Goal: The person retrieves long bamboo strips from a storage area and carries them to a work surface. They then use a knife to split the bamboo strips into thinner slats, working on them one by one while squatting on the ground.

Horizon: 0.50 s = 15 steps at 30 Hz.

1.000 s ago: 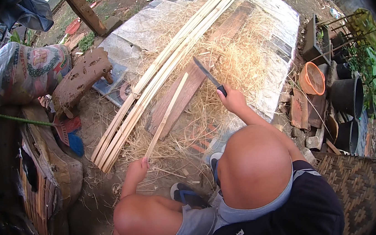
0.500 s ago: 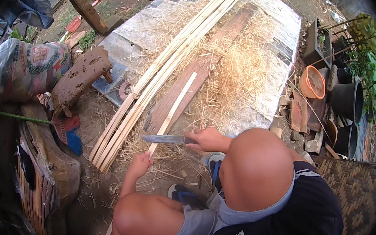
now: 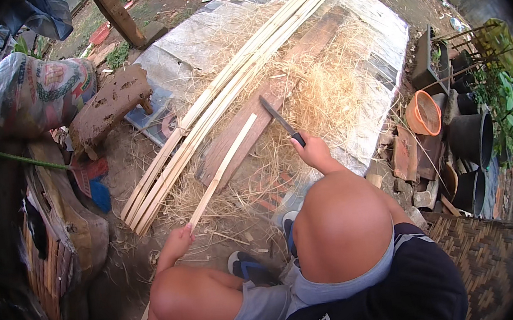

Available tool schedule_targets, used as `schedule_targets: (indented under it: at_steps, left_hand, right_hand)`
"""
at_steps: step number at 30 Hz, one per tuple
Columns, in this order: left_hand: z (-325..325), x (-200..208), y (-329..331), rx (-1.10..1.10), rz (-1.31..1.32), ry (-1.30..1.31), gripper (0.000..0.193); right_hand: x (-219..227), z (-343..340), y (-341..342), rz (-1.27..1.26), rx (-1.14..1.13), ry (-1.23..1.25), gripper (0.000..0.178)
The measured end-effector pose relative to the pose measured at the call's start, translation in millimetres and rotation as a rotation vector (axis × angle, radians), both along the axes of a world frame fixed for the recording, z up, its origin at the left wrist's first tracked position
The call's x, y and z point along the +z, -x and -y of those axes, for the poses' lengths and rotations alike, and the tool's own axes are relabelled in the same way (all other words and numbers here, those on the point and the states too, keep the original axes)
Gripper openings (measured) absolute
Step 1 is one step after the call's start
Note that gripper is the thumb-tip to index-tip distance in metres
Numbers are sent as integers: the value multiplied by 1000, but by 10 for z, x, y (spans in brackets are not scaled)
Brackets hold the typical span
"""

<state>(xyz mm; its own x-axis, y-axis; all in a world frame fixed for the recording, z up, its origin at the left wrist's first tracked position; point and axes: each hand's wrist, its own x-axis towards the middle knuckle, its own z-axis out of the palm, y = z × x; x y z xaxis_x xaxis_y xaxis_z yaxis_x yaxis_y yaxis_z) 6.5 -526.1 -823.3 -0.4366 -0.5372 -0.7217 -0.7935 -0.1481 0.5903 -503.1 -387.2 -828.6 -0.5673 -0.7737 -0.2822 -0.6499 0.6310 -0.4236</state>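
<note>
My left hand (image 3: pixel 179 240) is closed on the near end of a flat, pale bamboo strip (image 3: pixel 223 168). From there the strip slants up and to the right, over a dark wooden plank (image 3: pixel 248 137). In my right hand (image 3: pixel 314 151) is a knife (image 3: pixel 278 117) with a dark handle, gripped above the shavings right of the plank. Its blade points up and left, apart from the strip. Left of the plank lies a long bundle of pale bamboo strips (image 3: pixel 207 110). Curly shavings (image 3: pixel 331 99) are heaped over the plank's right side.
A pale sheet (image 3: pixel 374 29) lies under the shavings. To the left are a stuffed sack (image 3: pixel 43 92), a brown log-like piece (image 3: pixel 110 106) and a broom (image 3: pixel 93 180). Along the right stand an orange basket (image 3: pixel 423 113), black pots (image 3: pixel 472 139) and a woven mat (image 3: pixel 485 254).
The knife has swung off the strip, up and to the right, with my right hand. My left hand has drawn the strip slightly down and left.
</note>
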Motion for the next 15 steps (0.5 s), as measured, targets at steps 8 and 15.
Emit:
schedule_targets:
  at_steps: [8,15]
  left_hand:
    - [62,144,-152,59,8,-220,56]
    - [230,1751,468,-143,297,338,46]
  right_hand:
    - [-24,-31,-129,21,-62,66,46]
    - [-228,-142,211,-107,-82,57,44]
